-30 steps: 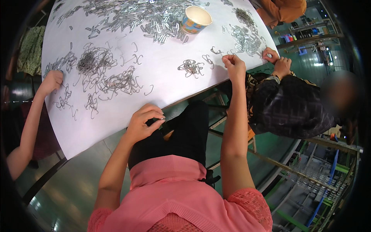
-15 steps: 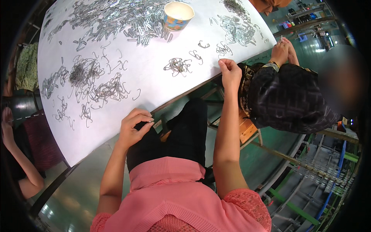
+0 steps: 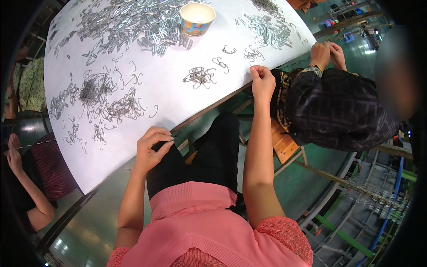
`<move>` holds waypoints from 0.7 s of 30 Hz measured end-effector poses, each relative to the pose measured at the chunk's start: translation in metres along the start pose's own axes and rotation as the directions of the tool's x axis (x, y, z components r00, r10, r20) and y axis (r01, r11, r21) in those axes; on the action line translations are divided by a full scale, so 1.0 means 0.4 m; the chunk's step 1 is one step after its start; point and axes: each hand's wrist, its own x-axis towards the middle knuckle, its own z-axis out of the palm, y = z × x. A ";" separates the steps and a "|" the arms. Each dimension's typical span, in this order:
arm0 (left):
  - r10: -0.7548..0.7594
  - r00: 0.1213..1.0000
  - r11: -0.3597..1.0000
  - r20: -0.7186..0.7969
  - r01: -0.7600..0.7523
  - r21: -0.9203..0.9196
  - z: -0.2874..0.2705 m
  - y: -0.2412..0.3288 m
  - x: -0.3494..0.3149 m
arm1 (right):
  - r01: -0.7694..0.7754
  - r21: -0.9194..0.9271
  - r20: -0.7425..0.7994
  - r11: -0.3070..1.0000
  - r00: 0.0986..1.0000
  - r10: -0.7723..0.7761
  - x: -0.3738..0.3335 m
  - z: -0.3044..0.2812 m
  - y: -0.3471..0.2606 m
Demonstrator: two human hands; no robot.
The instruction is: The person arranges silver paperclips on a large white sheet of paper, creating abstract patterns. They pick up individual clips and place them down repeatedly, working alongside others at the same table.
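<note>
My left hand [image 3: 153, 149] is closed in a pinch just off the table's near edge. A tiny dark piece shows at its fingertips, too small to name. My right hand [image 3: 263, 83], also pinched, hovers at the near edge farther right; whatever it holds, if anything, is hidden. Between them on the white tabletop [image 3: 155, 89] lies a small heap of bent wire hooks [image 3: 199, 78], with a few loose hooks [image 3: 220, 64] beyond it. Larger tangles of wire hooks [image 3: 123, 107] spread over the left side, nearer my left hand.
A wide pile of silver elongated metal loops [image 3: 147, 26] covers the far side, beside a patterned paper cup [image 3: 197, 22]. Another loop pile [image 3: 271, 33] sits far right. A co-worker in black [image 3: 338, 109] works close on my right; another person's arm [image 3: 26, 182] is at left.
My hands keep nearly the same places and pinches. The view has shifted slightly. The right-hand co-worker's hands have moved apart a little, and the left person's hand has shifted.
</note>
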 end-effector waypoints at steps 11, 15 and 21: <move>-0.033 0.999 0.999 -0.009 0.033 0.015 0.003 0.004 0.002 | 0.124 -0.349 0.083 0.929 0.991 -0.101 0.147 -0.015 -0.013; -0.036 0.999 0.999 -0.013 0.036 0.017 0.005 0.002 -0.001 | 0.210 -0.365 0.136 0.907 0.976 -0.172 0.191 -0.030 0.010; -0.036 0.999 0.999 -0.012 0.036 0.017 0.004 0.009 0.004 | 0.336 -0.356 0.213 0.872 0.938 -0.274 0.199 -0.028 0.017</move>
